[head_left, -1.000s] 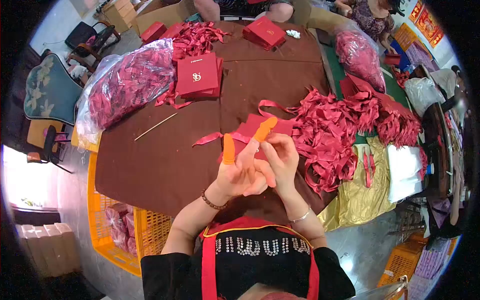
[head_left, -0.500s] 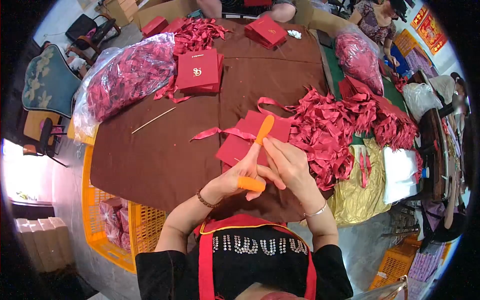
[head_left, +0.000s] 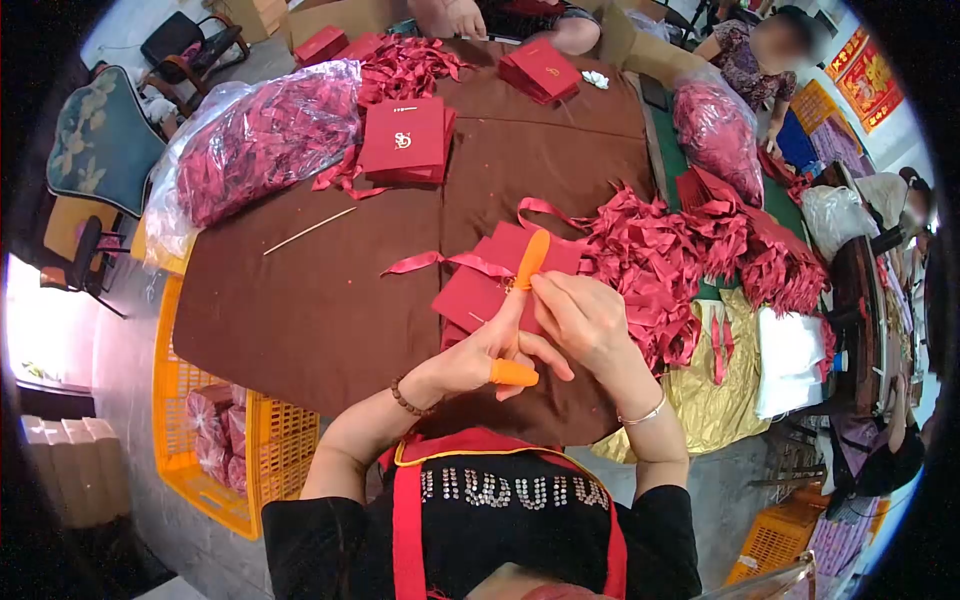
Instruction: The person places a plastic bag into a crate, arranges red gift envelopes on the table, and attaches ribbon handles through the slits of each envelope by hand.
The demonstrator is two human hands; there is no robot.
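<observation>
Having turned, my left hand is splaying, right hand pinching its smooth sheath, bare cloth stretching left of ribbons.

Finger covers are coloured orange. Red bags are marked in gold. The teal chair is flower-patterned.

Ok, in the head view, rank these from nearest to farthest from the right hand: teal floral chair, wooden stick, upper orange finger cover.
1. Upper orange finger cover: on the left hand, right at the right hand.
2. Wooden stick: left on the table.
3. Teal floral chair: far left, beyond the table.
</observation>
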